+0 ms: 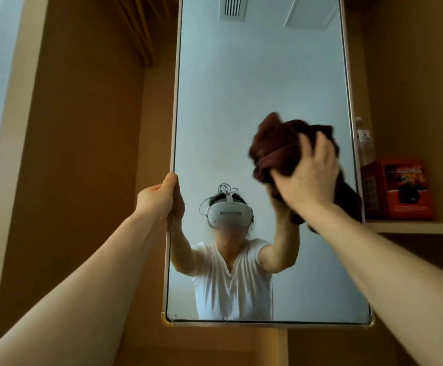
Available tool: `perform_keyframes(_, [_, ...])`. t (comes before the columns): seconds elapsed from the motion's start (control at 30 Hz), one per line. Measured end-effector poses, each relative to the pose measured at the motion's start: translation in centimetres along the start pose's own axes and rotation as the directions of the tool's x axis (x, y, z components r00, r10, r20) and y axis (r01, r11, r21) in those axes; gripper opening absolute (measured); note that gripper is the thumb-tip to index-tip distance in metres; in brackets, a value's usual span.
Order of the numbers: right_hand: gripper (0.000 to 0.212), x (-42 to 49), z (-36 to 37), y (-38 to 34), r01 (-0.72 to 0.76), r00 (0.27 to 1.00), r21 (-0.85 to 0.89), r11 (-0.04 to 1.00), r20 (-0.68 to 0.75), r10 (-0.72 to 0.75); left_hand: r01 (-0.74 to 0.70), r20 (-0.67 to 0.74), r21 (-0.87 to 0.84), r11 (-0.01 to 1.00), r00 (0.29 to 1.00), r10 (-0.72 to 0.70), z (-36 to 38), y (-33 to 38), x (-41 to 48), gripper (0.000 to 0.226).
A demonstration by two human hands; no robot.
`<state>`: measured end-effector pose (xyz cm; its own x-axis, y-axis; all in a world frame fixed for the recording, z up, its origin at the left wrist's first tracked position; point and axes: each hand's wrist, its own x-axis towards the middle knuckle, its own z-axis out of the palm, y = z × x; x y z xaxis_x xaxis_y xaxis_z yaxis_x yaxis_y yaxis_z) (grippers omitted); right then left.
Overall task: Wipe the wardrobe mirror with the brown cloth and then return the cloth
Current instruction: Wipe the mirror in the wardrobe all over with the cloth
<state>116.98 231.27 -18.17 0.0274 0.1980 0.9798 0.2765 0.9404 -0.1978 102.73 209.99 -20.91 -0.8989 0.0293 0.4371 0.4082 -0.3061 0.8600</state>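
right hand [307, 178] clutching brown cloth [270, 143], left hand [157, 199] gripping mirror [241, 101] edge, orange box [400, 191] beside

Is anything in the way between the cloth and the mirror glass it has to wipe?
Nothing visible. The right hand holds the bunched cloth up at the right side of the mirror; the left hand grips its left edge, apart from the cloth.

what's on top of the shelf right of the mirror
An orange-red box stands on the shelf. Beside it, nearer the mirror, is what looks like a clear bottle; its base is hidden by the box. Anything on the shelf behind the mirror is covered.
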Motion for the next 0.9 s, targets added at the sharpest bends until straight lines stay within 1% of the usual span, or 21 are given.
perform_keyframes(0.03, [0.085,-0.8,0.7,-2.1,0.076,0.996,0.006,0.997,0.039,-0.076,-0.005,0.014,0.020,1.000,1.000,0.005,-0.1,0.0,0.0,0.045])
perform_keyframes(0.07, [0.087,-1.8,1.3,-4.0,0.186,0.978,0.012,0.982,0.089,-0.187,-0.004,0.034,0.035,0.999,0.999,0.003,0.0,0.0,0.0,0.046])
perform_keyframes(0.13, [0.089,-3.6,2.4,-7.0,0.398,0.899,0.060,0.916,0.174,-0.402,-0.005,0.040,0.015,1.000,0.999,0.005,0.1,0.0,0.1,0.043])
perform_keyframes(0.17, [0.088,-4.2,2.6,-7.8,0.465,0.859,0.086,0.881,0.199,-0.472,-0.005,0.037,-0.007,1.000,0.999,0.005,0.1,-0.1,0.3,0.038])
perform_keyframes(0.23, [0.084,-4.4,2.5,-7.5,0.555,0.791,0.134,0.821,0.220,-0.571,0.000,0.042,-0.026,1.000,0.999,0.001,0.0,-0.4,0.6,0.035])
perform_keyframes(0.3, [0.081,-3.4,1.7,-5.1,0.652,0.707,0.138,0.746,0.244,-0.664,0.004,0.076,-0.045,0.999,0.997,0.000,-0.2,-0.7,0.9,0.042])
perform_keyframes(0.33, [0.081,-2.7,1.1,-3.6,0.681,0.679,0.131,0.721,0.256,-0.688,0.010,0.081,-0.050,0.999,0.997,-0.006,-0.3,-0.7,1.0,0.044])
perform_keyframes(0.37, [0.081,-2.1,0.4,-1.9,0.680,0.680,0.123,0.723,0.265,-0.684,0.019,0.078,-0.048,0.999,0.997,-0.015,-0.3,-0.7,1.0,0.046])
perform_keyframes(0.4, [0.082,-1.4,-0.3,-0.3,0.650,0.710,0.113,0.752,0.264,-0.653,0.022,0.065,-0.044,0.999,0.998,-0.019,-0.2,-0.7,1.1,0.045])
perform_keyframes(0.5, [0.080,1.5,-2.4,5.0,0.456,0.869,0.071,0.887,0.180,-0.461,-0.001,0.032,-0.045,0.999,0.999,0.002,-0.2,-0.7,1.0,0.044])
perform_keyframes(0.57, [0.080,3.3,-3.7,7.9,0.304,0.943,0.026,0.952,0.135,-0.304,-0.010,0.041,-0.066,0.998,0.999,0.012,-0.1,-0.6,0.7,0.047])
perform_keyframes(0.67, [0.081,2.6,-3.6,7.8,0.181,0.979,-0.036,0.983,0.098,-0.177,0.002,0.053,-0.066,0.998,0.999,0.002,-0.2,-0.3,0.0,0.049])
perform_keyframes(0.7, [0.082,1.2,-3.3,7.2,0.170,0.982,-0.035,0.985,0.090,-0.167,0.002,0.045,-0.060,0.998,0.999,0.000,-0.2,-0.2,-0.1,0.047])
perform_keyframes(0.73, [0.085,-0.7,-2.9,6.5,0.210,0.973,-0.009,0.978,0.099,-0.208,-0.001,0.029,-0.053,0.999,1.000,0.003,-0.2,-0.2,0.0,0.044])
perform_keyframes(0.77, [0.088,-2.9,-2.6,5.9,0.305,0.944,0.029,0.952,0.126,-0.306,-0.001,0.022,-0.051,0.999,1.000,0.003,-0.2,-0.2,0.0,0.043])
perform_keyframes(0.8, [0.092,-5.0,-2.3,5.6,0.437,0.881,0.061,0.897,0.174,-0.440,0.004,0.026,-0.049,0.999,1.000,-0.002,-0.2,-0.2,0.0,0.042])
perform_keyframes(0.83, [0.094,-6.7,-2.1,5.5,0.570,0.785,0.084,0.817,0.240,-0.572,0.009,0.033,-0.047,0.999,0.999,-0.007,-0.1,-0.3,0.1,0.042])
perform_keyframes(0.87, [0.094,-7.4,-2.1,5.5,0.665,0.689,0.103,0.740,0.298,-0.661,0.012,0.037,-0.037,0.999,0.999,-0.011,-0.1,-0.2,0.0,0.042])
perform_keyframes(0.9, [0.093,-6.9,-2.3,5.7,0.713,0.627,0.119,0.690,0.332,-0.705,0.011,0.039,-0.027,1.000,0.999,-0.010,-0.1,-0.2,-0.1,0.042])
